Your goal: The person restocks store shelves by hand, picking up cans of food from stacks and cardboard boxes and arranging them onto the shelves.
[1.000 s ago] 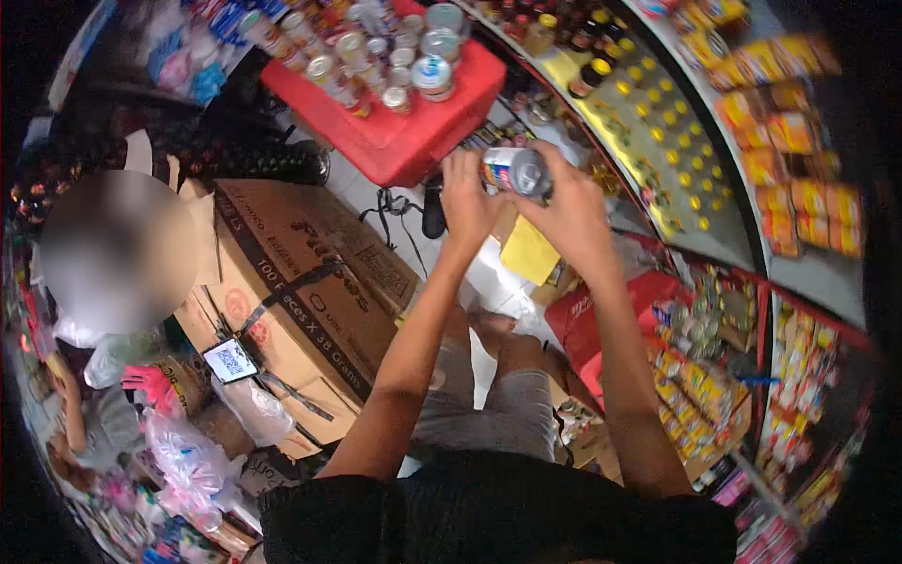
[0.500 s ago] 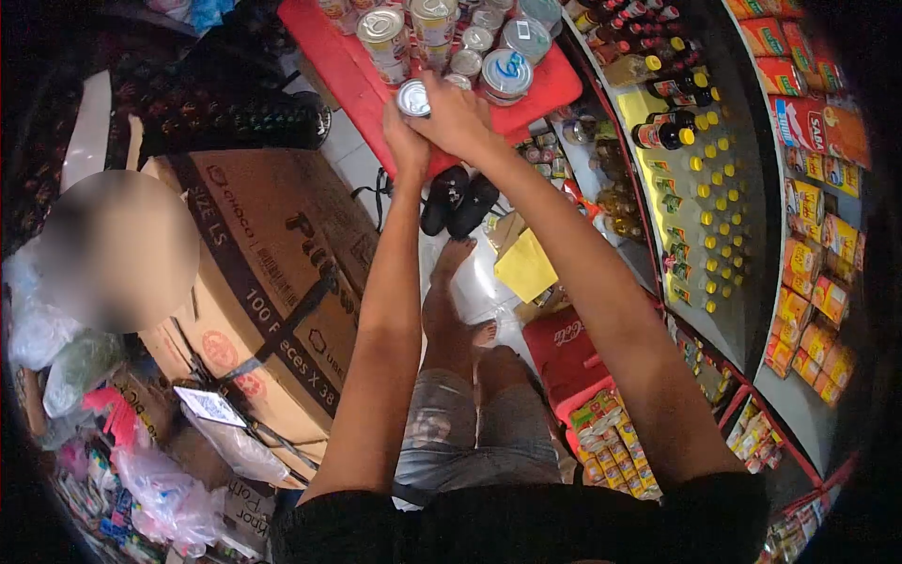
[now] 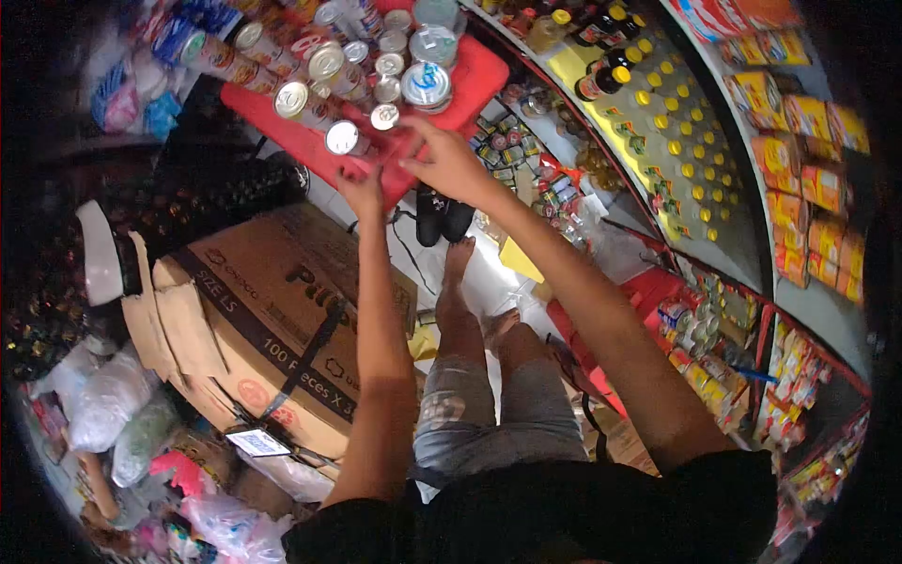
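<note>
The can (image 3: pixel 346 138) had a shiny metal lid; the red tabletop (image 3: pixel 484 80) looked like smooth plastic. The box (image 3: pixel 282 282) was matt cardboard, the bags (image 3: pixel 108 404) thin crinkled plastic, the floor (image 3: pixel 479 287) glossy tile, the shorts (image 3: pixel 540 423) matt cloth.

Open between the left hand (image 3: pixel 363 191) and the right hand (image 3: pixel 446 167), above the near edge of the red desk (image 3: pixel 484 85). Free, too, along the desk's right corner. Crowded farther back by clustered cans (image 3: pixel 327 62), with a white-topped can (image 3: pixel 343 138) close at the left hand and a small can (image 3: pixel 384 117) just beside the right. Blocked lower left by a large carton (image 3: pixel 272 291), far right by yellow-capped bottles (image 3: pixel 674 148).
</note>
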Demonstrator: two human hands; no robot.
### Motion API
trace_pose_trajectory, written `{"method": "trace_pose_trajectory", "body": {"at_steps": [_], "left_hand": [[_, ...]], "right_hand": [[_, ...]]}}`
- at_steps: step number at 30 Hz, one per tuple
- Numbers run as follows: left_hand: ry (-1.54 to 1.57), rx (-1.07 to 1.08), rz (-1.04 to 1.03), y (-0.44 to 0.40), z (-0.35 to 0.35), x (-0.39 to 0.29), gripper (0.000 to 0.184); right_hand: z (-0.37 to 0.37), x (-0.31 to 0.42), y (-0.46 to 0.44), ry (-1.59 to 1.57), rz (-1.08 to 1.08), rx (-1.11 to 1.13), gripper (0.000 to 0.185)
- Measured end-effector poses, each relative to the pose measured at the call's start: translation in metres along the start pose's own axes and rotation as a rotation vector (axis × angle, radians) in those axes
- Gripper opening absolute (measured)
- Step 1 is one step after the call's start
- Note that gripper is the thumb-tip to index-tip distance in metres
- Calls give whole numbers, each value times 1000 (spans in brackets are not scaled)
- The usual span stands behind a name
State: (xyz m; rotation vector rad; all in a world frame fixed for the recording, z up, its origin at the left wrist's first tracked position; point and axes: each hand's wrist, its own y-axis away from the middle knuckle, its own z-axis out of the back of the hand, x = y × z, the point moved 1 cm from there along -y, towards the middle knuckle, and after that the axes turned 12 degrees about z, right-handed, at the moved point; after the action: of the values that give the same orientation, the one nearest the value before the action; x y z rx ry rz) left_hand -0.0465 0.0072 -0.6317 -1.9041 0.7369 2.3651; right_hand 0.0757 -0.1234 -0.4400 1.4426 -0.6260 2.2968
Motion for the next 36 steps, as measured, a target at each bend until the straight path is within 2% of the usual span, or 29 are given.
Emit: {"method": "trace_pose_trajectory", "body": {"at_steps": [1, 3, 5, 7, 8, 9, 13, 15, 17, 19, 21, 23, 25, 31, 34, 36], "left_hand": [[8, -42, 176, 19, -1, -3, 58], [-3, 323, 299, 95, -5, -76, 42], [-12, 607, 409, 142, -14, -81, 25], [-43, 875, 473, 188, -25, -89, 18], [-73, 939, 502, 211, -32, -103, 19], [-108, 1001, 529, 234, -40, -122, 19], [-212, 1305, 457, 307, -92, -174, 20], [-257, 1489, 442, 344, -119, -195, 21], [-319, 1664, 432, 386, -140, -214, 21], [-396, 1774, 416, 425, -153, -218, 20], [-470, 1967, 452, 465, -157, -211, 19], [-593, 2033, 429, 501, -155, -203, 19], [-636, 2187, 449, 530, -153, -183, 19], [-831, 2215, 471, 588, -135, -147, 17], [-911, 2164, 411, 609, -132, -138, 17], [-911, 2106, 470, 626, -133, -130, 18]], "right_hand": [[14, 4, 12, -66, -38, -39, 41], [39, 5, 45, -142, -120, -69, 36], [71, 20, 83, -216, -214, -94, 24], [97, 32, 125, -141, -149, -195, 22], [113, 46, 147, -158, -294, -212, 23], [125, 55, 169, -127, -314, -302, 23], [155, 99, 260, -15, -301, -605, 21], [161, 124, 301, -246, -376, -826, 23], [158, 148, 336, -216, -378, -1009, 24], [152, 170, 364, -255, -282, -1267, 25], [143, 189, 393, -232, -326, -1381, 26], [130, 198, 422, -185, -315, -1551, 27], [118, 206, 446, -180, -335, -1655, 27], [98, 208, 501, -299, -237, -1929, 23], [99, 198, 531, -352, -265, -1877, 22], [102, 198, 550, -278, -312, -1853, 22]]}}
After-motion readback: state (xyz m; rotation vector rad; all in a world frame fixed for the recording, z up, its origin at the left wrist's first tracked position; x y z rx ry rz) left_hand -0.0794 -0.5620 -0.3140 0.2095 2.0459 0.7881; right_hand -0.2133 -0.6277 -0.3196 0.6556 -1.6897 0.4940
